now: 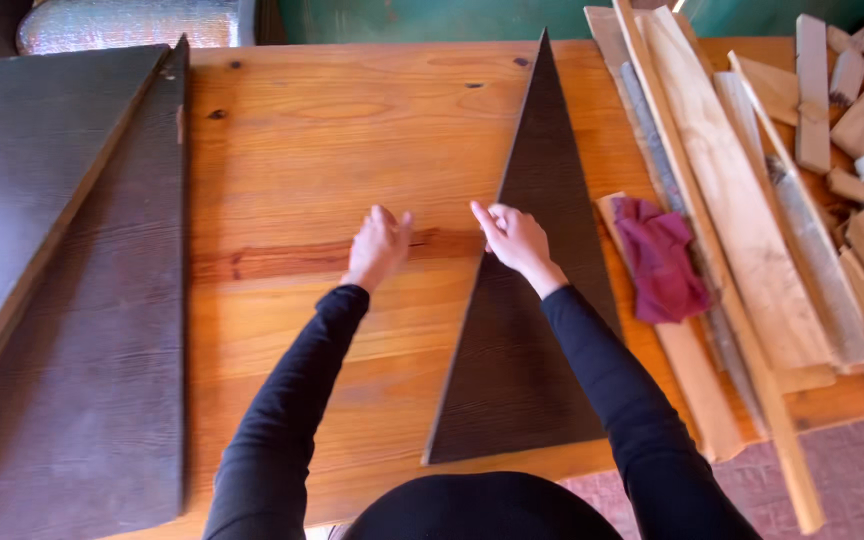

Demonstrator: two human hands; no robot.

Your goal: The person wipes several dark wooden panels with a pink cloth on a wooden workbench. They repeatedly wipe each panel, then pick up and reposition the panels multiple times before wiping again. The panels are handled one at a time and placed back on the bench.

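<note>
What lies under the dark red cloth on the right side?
The cloth rests on a pale wood strip that shows above and below it. The part of the strip beneath the cloth is covered, so anything else there cannot be seen.

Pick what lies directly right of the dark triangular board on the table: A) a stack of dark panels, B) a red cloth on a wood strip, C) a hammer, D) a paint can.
B: a crumpled red cloth rests on a pale wood strip beside the dark triangular board, near the right hand.

Bright warm daylight, sharp, slight wide-angle bowing.
</note>
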